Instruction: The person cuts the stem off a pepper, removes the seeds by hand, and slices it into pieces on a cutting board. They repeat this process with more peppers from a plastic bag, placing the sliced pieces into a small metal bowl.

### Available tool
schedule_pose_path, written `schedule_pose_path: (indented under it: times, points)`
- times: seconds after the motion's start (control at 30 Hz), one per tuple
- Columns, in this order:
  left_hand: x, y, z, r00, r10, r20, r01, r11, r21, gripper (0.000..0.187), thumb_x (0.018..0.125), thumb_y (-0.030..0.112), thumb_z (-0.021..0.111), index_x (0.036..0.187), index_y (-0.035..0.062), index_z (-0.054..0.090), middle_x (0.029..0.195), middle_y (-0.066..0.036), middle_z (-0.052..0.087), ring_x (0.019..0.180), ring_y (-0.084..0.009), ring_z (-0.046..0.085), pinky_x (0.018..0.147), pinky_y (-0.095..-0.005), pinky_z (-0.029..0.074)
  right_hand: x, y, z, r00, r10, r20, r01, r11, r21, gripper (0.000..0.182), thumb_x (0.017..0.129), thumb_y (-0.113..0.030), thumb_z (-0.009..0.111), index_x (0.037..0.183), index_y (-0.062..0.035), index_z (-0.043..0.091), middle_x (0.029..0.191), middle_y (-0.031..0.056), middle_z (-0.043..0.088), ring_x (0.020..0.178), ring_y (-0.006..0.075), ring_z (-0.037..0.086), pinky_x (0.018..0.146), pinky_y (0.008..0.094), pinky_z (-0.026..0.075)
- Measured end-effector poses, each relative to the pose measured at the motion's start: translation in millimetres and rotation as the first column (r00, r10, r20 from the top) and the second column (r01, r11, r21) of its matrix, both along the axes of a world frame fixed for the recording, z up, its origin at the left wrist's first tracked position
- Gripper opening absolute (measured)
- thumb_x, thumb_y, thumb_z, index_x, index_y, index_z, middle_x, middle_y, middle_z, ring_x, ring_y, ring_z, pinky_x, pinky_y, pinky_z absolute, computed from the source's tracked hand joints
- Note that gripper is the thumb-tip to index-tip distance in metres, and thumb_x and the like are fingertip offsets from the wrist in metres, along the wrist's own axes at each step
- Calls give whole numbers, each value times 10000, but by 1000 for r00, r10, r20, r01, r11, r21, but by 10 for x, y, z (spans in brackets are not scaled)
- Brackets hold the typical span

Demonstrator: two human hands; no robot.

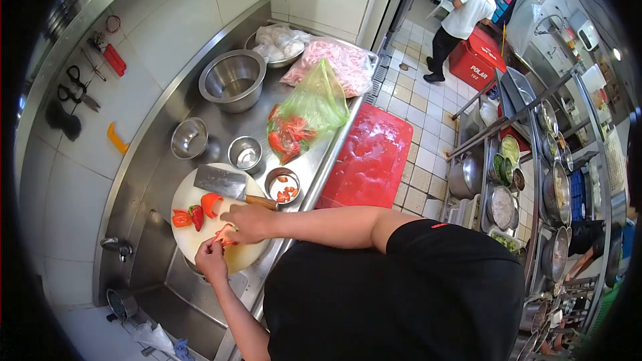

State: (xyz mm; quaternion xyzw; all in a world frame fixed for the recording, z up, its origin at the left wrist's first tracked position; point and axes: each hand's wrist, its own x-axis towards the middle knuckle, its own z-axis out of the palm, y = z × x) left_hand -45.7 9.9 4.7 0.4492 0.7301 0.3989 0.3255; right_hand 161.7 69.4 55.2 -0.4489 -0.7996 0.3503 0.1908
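Working a red pepper piece point(225, 235) between both hands over the near part of the round white cutting board point(200, 241), which is sitting at the near end of the steel bench point(160, 160), partly over the sink. Left hand point(211, 259) pinching the piece at its fingertips, right hand point(249, 222) curled over the other end, fingers closed on it; hard to tell the piece's exact shape since the hands are hiding most of it. Lying on the board's far part: three more red pepper pieces point(195, 214), and a cleaver point(222, 181) with its wooden handle pointing toward the bench's front edge. Standing just beyond the board: three small steel bowls, one point(190, 137) toward the wall, one point(245, 154) in the middle, one point(282, 185) by the front edge holding red scraps, too small to make out properly. Sitting further back, one big steel pot point(233, 79), a green plastic bag point(309, 110) with red peppers showing through, a clear bag of pink stuff point(341, 63) (meat maybe, can't really tell), and a basin point(279, 43) at the far end with pale bagged contents. Hanging on the wall: scissors point(77, 88) and a few tools, blurry. Standing far off by a red cooler point(476, 63), another person point(461, 23), back turned.
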Motion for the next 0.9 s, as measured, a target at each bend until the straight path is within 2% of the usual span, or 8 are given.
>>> schedule_pose_path:
  times: [0.03,0.23,0.27,0.33,0.43,0.47,0.57,0.9]
  points:
    - [37,-5,52,1000,-4,0,4,1000,3,187,885,89,651,986,-47,729,714,-34,669,599,-100,584,586,-257,485,-49,-11,2,995,99,9,-99,995,-15,392,902,-344,632,1168,-56,643,1092,235,621,1031,382,645,867,486,517]
    - [193,-115,297,997,-7,-78,6,1000,-13,216,892,105,643,1019,-43,735,779,-98,720,684,-139,656,658,-292,522,-192,46,-88,988,151,-14,-151,988,-8,418,864,-406,668,1035,-25,681,860,250,661,886,428,664,822,498,522]
    - [199,-135,321,991,-36,-131,38,999,12,227,896,107,641,1045,-40,731,812,-122,729,725,-161,673,696,-307,531,-214,37,-142,989,140,-41,-138,989,43,417,858,-421,665,974,-21,687,854,275,671,865,451,663,810,500,527]
    - [229,-238,489,984,-70,-161,72,997,6,261,909,118,631,1109,-27,716,931,-183,747,851,-241,716,806,-353,544,-272,84,-124,979,195,58,-191,979,-69,471,859,-469,664,1012,-25,705,950,276,692,931,442,670,846,484,531]
    - [266,-376,601,977,-45,-210,57,997,51,268,920,126,610,1119,-20,713,1040,-213,735,960,-302,724,858,-369,541,-331,88,-133,971,239,16,-236,966,-101,571,851,-548,678,1094,-34,728,1029,238,712,997,419,677,895,447,533]
    - [267,-423,631,969,-74,-235,118,976,181,270,919,124,596,1124,-7,714,1035,-220,725,938,-326,721,844,-380,544,-365,104,-232,951,308,14,-306,950,-69,529,855,-523,687,1072,-42,730,1022,248,706,994,412,679,885,452,532]
    - [269,-507,760,943,-34,-331,96,980,174,266,912,105,561,1101,4,717,976,-228,709,875,-382,696,795,-422,549,-458,-81,7,950,307,-52,-311,941,-133,358,916,-367,606,985,-31,707,997,238,697,990,419,657,925,470,506]
    - [98,-810,785,971,21,-238,45,962,268,229,945,74,582,1111,-1,721,956,-163,726,823,-248,711,730,-324,545,-634,-370,77,943,272,-191,-295,950,-102,262,900,-231,579,887,-1,705,832,227,686,792,398,661,793,453,514]
